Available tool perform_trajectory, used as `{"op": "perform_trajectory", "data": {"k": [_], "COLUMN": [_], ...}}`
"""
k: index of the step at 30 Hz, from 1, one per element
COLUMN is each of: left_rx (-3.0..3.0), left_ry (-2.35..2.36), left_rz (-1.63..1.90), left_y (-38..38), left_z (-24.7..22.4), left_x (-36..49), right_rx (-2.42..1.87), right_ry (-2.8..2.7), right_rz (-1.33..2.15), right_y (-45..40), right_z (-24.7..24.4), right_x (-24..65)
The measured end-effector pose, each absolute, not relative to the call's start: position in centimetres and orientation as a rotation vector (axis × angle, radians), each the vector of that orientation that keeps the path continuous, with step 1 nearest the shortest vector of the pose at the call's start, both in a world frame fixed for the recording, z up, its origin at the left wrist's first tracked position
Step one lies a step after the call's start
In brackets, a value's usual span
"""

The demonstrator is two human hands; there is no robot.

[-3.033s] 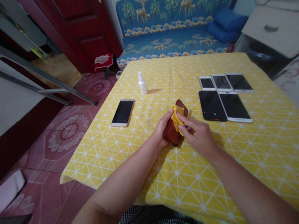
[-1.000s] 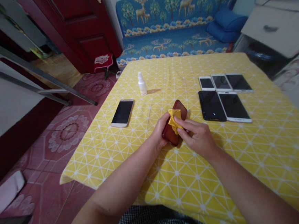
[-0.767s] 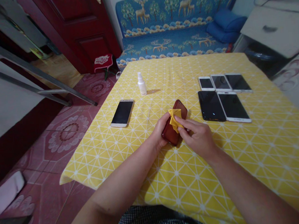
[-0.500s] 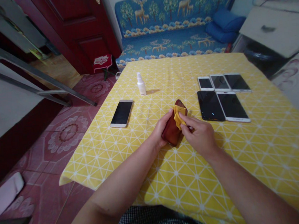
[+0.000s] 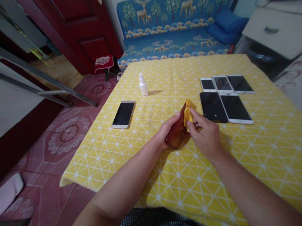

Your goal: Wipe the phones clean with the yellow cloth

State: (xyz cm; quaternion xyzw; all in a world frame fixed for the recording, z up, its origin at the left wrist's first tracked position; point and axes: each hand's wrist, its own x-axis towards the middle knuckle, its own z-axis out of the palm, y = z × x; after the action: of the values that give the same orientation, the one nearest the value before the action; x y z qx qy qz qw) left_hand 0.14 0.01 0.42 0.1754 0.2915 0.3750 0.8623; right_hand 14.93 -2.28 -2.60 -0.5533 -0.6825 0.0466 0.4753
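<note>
Yellow tablecloth (image 5: 172, 181) | left hand (image 5: 166, 132) grips reddish phone (image 5: 177, 134) | right hand (image 5: 207, 133) pinches yellow cloth (image 5: 188, 117), seemingly against phone

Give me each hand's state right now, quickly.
Left hand: closed around the edge of the red-brown phone.
Right hand: closed, pinching the yellow cloth against the phone.

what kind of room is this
Probably a living room at home: a deer-patterned sofa, a table with a yellow cloth and a small red stool by the door.
</note>
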Motion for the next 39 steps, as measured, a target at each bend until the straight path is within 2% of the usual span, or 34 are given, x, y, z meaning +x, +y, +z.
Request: {"op": "perform_trajectory", "data": {"k": [16, 31, 39], "left_rx": [0.400, 0.305, 0.337], "left_ry": [0.614, 0.591, 0.629], "left_rz": [0.729, 0.842, 0.775], "left_y": [-0.2, 0.6, 0.7], "left_z": [0.7, 0.1, -0.9], "left_x": [0.2, 0.2, -0.4], "right_rx": [-1.134, -0.961, -0.837], "right_ry": [-1.707, -1.881, -1.976], "right_rz": [0.079, 0.260, 0.322], "right_y": [-2.5, -3.2, -3.4], "right_z": [-1.8, -1.6, -1.5], "right_x": [14.8, 14.0, 13.9]}}
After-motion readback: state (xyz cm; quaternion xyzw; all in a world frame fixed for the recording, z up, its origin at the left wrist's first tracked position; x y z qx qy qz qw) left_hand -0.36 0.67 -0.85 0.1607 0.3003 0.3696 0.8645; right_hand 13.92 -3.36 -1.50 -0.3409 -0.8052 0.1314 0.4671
